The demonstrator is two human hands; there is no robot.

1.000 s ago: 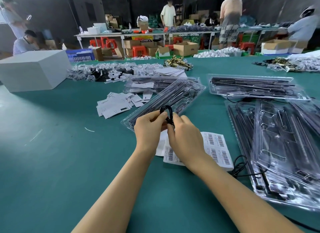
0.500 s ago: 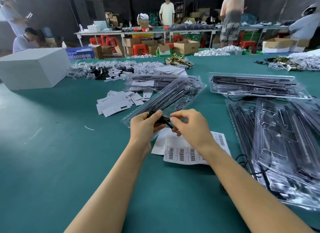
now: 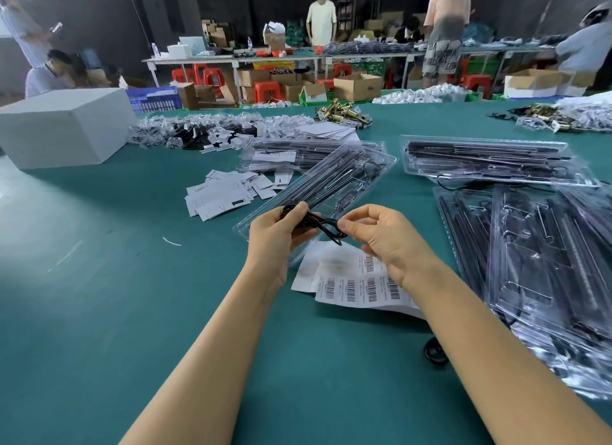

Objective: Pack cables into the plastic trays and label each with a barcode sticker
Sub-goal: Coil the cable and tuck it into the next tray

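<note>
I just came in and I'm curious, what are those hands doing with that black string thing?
A person is packing cables. Both hands hold a coiled black cable: the left hand grips one end, the right hand pinches the other. It sits just above a clear plastic tray on the green table. A sheet of barcode stickers lies underneath, waiting.

Sticker sheet (image 3: 356, 280), lower centre of frame: rows of barcodes with small print, too fine to read. Shorts (image 3: 442, 58) of a standing person, upper right: dark lettering, illegible.

Two hands (image 3: 278, 235), one cable (image 3: 318, 222)
</note>
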